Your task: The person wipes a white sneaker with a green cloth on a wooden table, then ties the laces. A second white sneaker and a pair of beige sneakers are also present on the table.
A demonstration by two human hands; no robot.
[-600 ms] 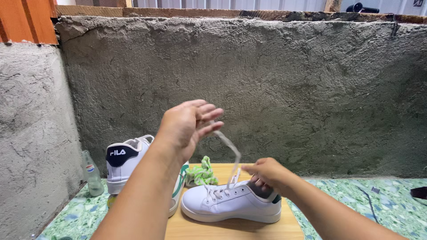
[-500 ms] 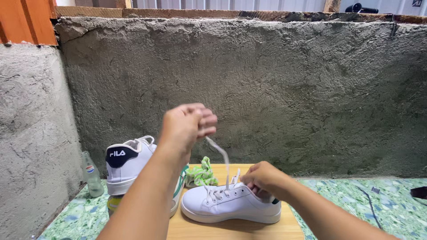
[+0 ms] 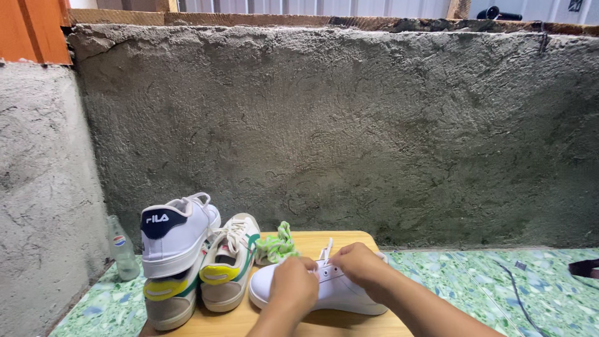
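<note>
Head view: hands (image 3: 324, 278) on white shoe (image 3: 340, 296).

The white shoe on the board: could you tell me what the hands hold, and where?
Both the left hand and right hand grip the white shoe at its laces, over the tongue.

Premises appear to be an informal home corner or yard, possibly unfinished. Rough, unpainted cement wall (image 3: 349, 131) with timber along its top; green speckled terrazzo floor (image 3: 474, 281); small wooden board (image 3: 337, 324) serving as work surface; empty glass bottle (image 3: 123, 248) against the wall.
</note>
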